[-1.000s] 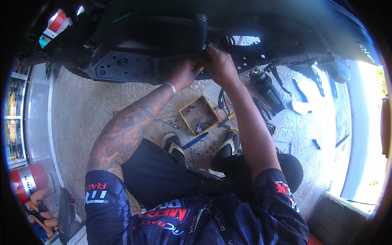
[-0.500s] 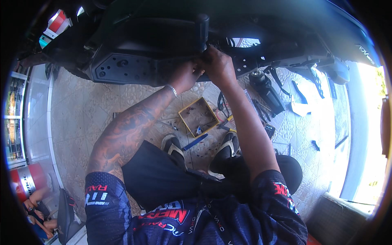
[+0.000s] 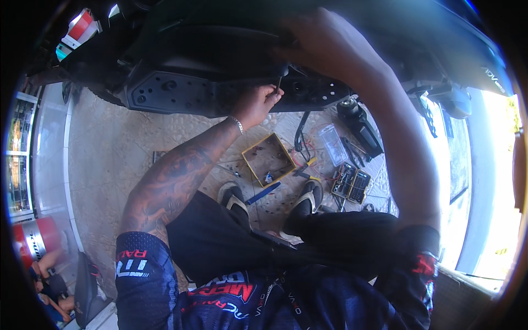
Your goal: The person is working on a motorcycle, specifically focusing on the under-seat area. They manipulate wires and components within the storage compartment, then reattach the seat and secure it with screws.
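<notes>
My left hand [image 3: 258,105] is closed, its thumb and fingertips pinching the lower shaft of a screwdriver [image 3: 280,83] above the dark footboard [image 3: 203,94] of a motor scooter. The screwdriver stands nearly upright with its dark handle at the top. Just above that handle is my right hand [image 3: 322,44], raised against the scooter's dark body panel [image 3: 209,47]. Motion and shade blur its fingers, so I cannot tell whether they grip the handle. The screwdriver's tip is hidden at my left fingertips.
On the tiled floor between my feet and the scooter lies a yellow-edged tray [image 3: 254,171] with small parts. A blue-handled tool [image 3: 264,193], an open bit case [image 3: 350,182], a clear plastic box [image 3: 332,144] and a black cylindrical part [image 3: 361,129] lie around it. A person sits at lower left.
My right hand has moved up and to the right, away from my left hand. The screwdriver's thin shaft now shows between them. My right forearm has swung outward, uncovering the bit case.
</notes>
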### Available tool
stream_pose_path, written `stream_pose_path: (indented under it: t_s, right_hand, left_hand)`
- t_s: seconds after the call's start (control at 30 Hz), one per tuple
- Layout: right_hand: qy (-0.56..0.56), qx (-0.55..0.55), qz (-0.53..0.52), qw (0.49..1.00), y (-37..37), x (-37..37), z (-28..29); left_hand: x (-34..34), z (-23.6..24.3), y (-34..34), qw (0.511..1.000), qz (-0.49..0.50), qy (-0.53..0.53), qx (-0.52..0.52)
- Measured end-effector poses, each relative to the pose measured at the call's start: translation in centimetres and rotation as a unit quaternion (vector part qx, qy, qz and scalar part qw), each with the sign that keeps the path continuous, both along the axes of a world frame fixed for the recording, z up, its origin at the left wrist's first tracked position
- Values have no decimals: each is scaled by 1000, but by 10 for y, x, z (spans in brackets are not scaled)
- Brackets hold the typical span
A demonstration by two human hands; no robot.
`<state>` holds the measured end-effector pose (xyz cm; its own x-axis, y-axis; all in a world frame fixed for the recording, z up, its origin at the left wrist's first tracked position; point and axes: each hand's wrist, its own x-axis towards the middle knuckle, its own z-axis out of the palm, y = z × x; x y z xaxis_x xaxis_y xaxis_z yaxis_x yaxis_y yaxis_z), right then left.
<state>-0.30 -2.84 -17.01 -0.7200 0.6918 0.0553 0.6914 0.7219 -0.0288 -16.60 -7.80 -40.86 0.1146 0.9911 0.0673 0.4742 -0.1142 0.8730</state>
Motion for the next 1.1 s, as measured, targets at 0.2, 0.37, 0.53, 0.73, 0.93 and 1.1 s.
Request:
stream_pose_path:
  t_s: [0.2, 0.37, 0.53, 0.73, 0.93, 1.1]
  right_hand:
    - [23, 73, 255, 964, 15, 1, 10]
    - [-80, 98, 199, 972, 18, -16, 7]
    - [-37, 53, 158, 985, 8, -24, 6]
    - [-261, 62, 93, 959, 2, -42, 17]
    - [-99, 101, 230, 963, -2, -43, 11]
    - [-213, -3, 62, 975, -1, -45, 11]
  left_hand:
    - [-1, -2, 7, 1000, -9, 18, -13]
    - [0, -7, 7, 1000, -5, 21, -15]
    - [-2, -9, 8, 1000, 7, 18, -9]
    - [-1, -12, 7, 1000, 4, -12, -18]
    - [-2, -9, 6, 1000, -10, -8, -9]
    - [-2, -14, 8, 1000, -12, 2, -12]
